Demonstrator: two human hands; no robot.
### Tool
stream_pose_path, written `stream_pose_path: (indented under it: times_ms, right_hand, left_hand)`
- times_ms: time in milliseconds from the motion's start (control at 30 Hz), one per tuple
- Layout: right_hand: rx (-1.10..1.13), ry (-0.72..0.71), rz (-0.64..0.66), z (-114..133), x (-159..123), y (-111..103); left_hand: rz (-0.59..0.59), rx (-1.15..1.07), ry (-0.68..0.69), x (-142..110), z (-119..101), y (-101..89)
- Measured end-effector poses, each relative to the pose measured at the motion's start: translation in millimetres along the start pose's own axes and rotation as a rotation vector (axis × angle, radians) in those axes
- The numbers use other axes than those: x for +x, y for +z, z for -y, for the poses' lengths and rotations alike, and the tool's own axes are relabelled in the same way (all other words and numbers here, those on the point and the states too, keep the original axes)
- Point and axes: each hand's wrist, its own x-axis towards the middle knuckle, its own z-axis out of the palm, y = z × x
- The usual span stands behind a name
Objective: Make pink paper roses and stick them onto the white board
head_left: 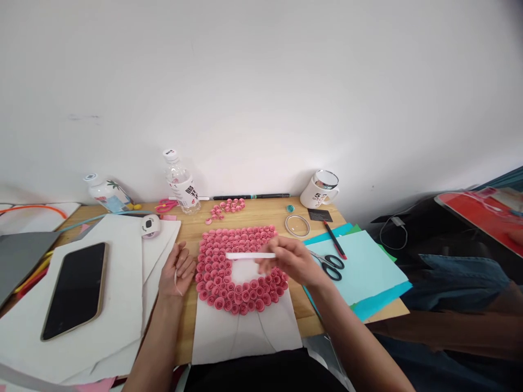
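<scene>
My right hand [292,260] pinches one end of a narrow white paper strip [250,255], which points left above the middle of the flower sheet. Curled beside the sheet's left edge, my left hand [178,268] has a thin white strip [175,279] at its palm; what its fingers hold is partly hidden. Rows of rolled pink paper roses [239,296] cover much of the white sheet [212,332] around a bare white patch [245,271]. A small heap of loose pink roses [229,206] lies behind it on the wooden table.
To the right are black-handled scissors [332,267], light blue paper [371,267], a red-and-black pen [335,242], a tape roll [297,225] and a white mug [319,189]. A clear bottle [182,185] stands behind; a phone [75,291] rests on papers at left. Another person sits right.
</scene>
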Motion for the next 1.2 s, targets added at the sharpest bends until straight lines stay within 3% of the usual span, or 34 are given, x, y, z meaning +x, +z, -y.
stream_pose_path:
  times_ms: [100,233,333,433,533,600,700,767,867,900,1067,1200]
  right_hand:
    - [-0.104,-0.01,0.003,18,-45,-44]
    - [-0.381,0.337,0.017,29,-112,-94]
    - [-0.488,0.585,0.08,27,-140,-104]
    - [-0.569,0.68,0.184,23,-143,-94]
    - [-0.594,0.703,0.255,24,-127,-80]
    - [-0.678,0.595,0.283,29,-111,-68]
    - [-0.727,0.322,0.329,37,-85,-48]
    - [-0.694,0.175,0.222,37,-68,-32]
    - [-0.627,0.0,-0.086,28,-46,-8]
    - [-0.617,-0.029,-0.137,24,-40,-1]
    - [-0.726,-0.025,-0.092,12,-19,18]
    - [-0.825,0.009,-0.116,14,-11,20]
  left_hand:
    - [-0.006,0.0,0.001,1,-1,-1.5]
    - [-0.001,0.038,0.051,1,-4,3.3]
    - [0.005,0.115,0.089,-5,-6,17.9]
    - [0.08,0.319,0.105,-15,-3,42.8]
    - [0.138,0.605,0.126,-27,5,69.6]
    - [0.13,0.772,0.122,-33,12,82.8]
    - [0.17,0.915,0.11,-41,22,92.3]
    - [0.2,0.978,0.095,-46,27,93.9]
    - [0.228,1.052,0.096,-51,32,95.4]
    - [0.237,1.072,0.098,-52,33,96.5]
    - [0.272,1.158,0.117,-58,33,103.9]
    - [0.206,1.21,0.184,-58,27,104.9]
